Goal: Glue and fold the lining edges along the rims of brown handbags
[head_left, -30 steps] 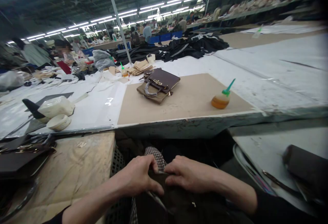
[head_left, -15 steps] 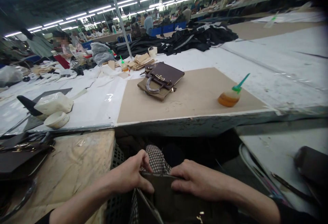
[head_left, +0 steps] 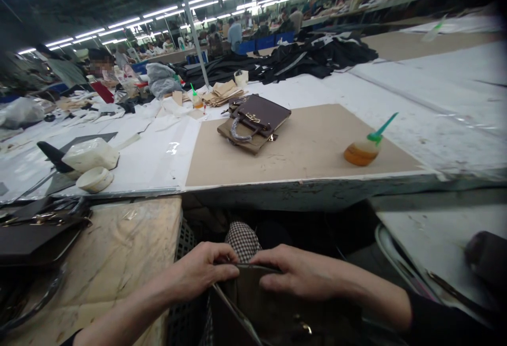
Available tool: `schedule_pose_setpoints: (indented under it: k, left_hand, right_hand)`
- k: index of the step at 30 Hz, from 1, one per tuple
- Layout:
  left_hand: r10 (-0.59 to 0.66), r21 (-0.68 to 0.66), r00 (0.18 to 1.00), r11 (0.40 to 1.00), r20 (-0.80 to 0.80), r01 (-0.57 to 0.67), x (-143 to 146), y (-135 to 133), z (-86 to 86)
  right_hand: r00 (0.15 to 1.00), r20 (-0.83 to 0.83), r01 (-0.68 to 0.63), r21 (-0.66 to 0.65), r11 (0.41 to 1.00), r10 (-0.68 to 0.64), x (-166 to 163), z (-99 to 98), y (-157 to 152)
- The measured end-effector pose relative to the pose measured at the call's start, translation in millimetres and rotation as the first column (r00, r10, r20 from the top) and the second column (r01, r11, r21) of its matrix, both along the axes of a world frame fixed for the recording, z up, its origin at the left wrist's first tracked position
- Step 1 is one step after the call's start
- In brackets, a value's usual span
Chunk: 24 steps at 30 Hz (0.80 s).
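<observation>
Low in the view, on my lap, lies a dark brown leather bag [head_left: 273,309]. My left hand [head_left: 202,272] pinches its upper edge at the left, fingers closed. My right hand [head_left: 297,277] grips the same edge from the right, fingers curled over it. A metal clasp glints on the bag's front near the bottom of the view. A checked cloth [head_left: 241,240] shows just behind the bag's edge.
On the beige mat [head_left: 317,145] ahead lie a finished brown handbag [head_left: 255,121] and an orange glue bottle [head_left: 362,150] with a green nozzle. White tape rolls [head_left: 93,177] sit at the left. Dark bag parts [head_left: 35,230] lie on the wooden bench. Other workers stand far back.
Both hands have shifted along the bag's upper edge and the bag has turned slightly, showing more of its front. The view has drifted a little to the left.
</observation>
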<state>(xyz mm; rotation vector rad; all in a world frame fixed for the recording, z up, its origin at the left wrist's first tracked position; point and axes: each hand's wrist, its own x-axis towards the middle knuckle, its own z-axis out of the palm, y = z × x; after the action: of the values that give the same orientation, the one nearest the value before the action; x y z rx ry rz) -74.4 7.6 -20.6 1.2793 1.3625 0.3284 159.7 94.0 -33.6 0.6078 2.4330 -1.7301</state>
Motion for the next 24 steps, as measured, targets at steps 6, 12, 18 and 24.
schedule_pose_setpoints:
  k: [6, 12, 18, 24]
  left_hand:
    - [0.025, 0.089, 0.999, 0.996, -0.028, -0.022, 0, -3, 8.0]
    - [-0.063, 0.261, 0.983, 0.959, -0.174, 0.107, -3, -7, 12.5]
    - [-0.072, 0.289, 0.94, 0.941, -0.334, 0.175, 0, -2, 5.1]
    - [-0.21, 0.25, 0.821, 0.887, -0.531, 0.389, 12, 4, 21.0]
  right_hand:
    - [0.997, -0.034, -0.062, 0.155, 0.986, 0.068, -25, -4.2, 2]
    - [0.996, -0.064, -0.044, 0.205, 0.978, 0.058, -27, -7.4, -2]
    - [1.0, -0.017, -0.02, 0.284, 0.958, 0.025, -24, -9.9, -6]
    - [0.995, 0.08, 0.02, 0.376, 0.927, -0.054, -25, -9.0, -14]
